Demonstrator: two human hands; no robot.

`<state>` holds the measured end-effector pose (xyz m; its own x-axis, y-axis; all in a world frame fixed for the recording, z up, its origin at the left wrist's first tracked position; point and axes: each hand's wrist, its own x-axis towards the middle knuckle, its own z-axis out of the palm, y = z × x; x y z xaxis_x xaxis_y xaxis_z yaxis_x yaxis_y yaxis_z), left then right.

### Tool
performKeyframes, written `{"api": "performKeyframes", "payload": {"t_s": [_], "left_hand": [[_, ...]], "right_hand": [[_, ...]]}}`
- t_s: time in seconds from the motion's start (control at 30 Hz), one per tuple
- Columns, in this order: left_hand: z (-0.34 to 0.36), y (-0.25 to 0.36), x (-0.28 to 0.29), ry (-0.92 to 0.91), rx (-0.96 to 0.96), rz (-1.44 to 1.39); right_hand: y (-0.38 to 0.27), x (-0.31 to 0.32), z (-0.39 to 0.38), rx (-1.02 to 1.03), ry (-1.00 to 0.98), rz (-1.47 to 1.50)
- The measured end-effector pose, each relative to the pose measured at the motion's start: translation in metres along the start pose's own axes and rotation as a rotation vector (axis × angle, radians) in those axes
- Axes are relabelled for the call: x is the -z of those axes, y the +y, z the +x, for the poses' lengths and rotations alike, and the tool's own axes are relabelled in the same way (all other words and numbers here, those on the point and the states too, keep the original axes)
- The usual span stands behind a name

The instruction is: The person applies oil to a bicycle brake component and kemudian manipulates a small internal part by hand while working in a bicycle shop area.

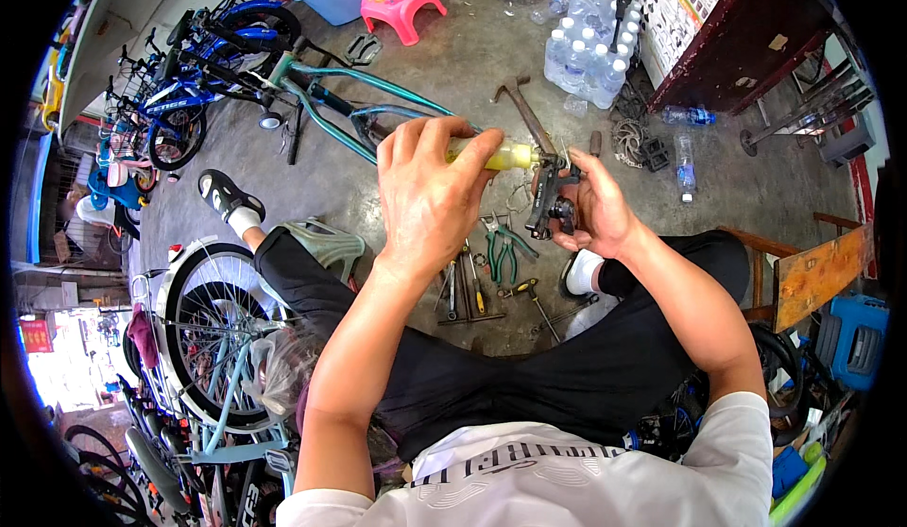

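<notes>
Black mechanical part (545,192), just right of centre in the frame, held between the thumb and fingers of the right hand (607,208); its body is narrow and angular, with a rounded knob at the lower end. The left hand (427,185) is closed around a yellow squeeze bottle (508,157), apparently translucent plastic, lying nearly level with its tip at the part's upper end; whether the two touch cannot be told. Good practice would be to keep the part steady and press the bottle lightly, so that any liquid stays local. Below centre, pliers (506,251) with smooth, curved green grips lie on the stained grey concrete floor (397,78); above, a brown hammer-like tool (529,116) appears weathered.
</notes>
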<state>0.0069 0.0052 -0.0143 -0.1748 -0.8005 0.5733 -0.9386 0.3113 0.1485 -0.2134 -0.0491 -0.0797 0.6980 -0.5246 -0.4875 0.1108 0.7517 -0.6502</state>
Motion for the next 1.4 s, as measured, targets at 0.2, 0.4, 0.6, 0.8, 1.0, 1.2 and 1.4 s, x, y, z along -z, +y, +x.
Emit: {"api": "performKeyframes", "payload": {"t_s": [0.2, 0.4, 0.6, 0.8, 1.0, 1.2, 1.4], "left_hand": [[-0.004, 0.003, -0.004, -0.006, 0.024, -0.03], [-0.009, 0.003, -0.001, 0.012, 0.05, -0.022], [-0.012, -0.002, -0.002, 0.017, 0.137, -0.014], [-0.02, 0.009, -0.002, 0.055, 0.227, -0.069], [-0.024, 0.021, -0.007, 0.053, 0.235, -0.111], [-0.02, 0.025, -0.004, 0.051, 0.211, -0.109], [-0.017, 0.023, -0.002, 0.037, 0.175, -0.077]], "right_hand": [[0.005, 0.018, 0.005, -0.001, -0.102, -0.032], [0.006, 0.01, 0.005, 0.051, -0.086, -0.03], [0.007, 0.009, 0.011, 0.205, -0.181, -0.088], [0.014, 0.005, 0.016, 0.385, -0.122, -0.197], [0.016, 0.011, 0.016, 0.534, -0.058, -0.241], [0.016, 0.011, 0.017, 0.575, -0.016, -0.336], [0.014, 0.008, 0.015, 0.588, 0.028, -0.365]]}}
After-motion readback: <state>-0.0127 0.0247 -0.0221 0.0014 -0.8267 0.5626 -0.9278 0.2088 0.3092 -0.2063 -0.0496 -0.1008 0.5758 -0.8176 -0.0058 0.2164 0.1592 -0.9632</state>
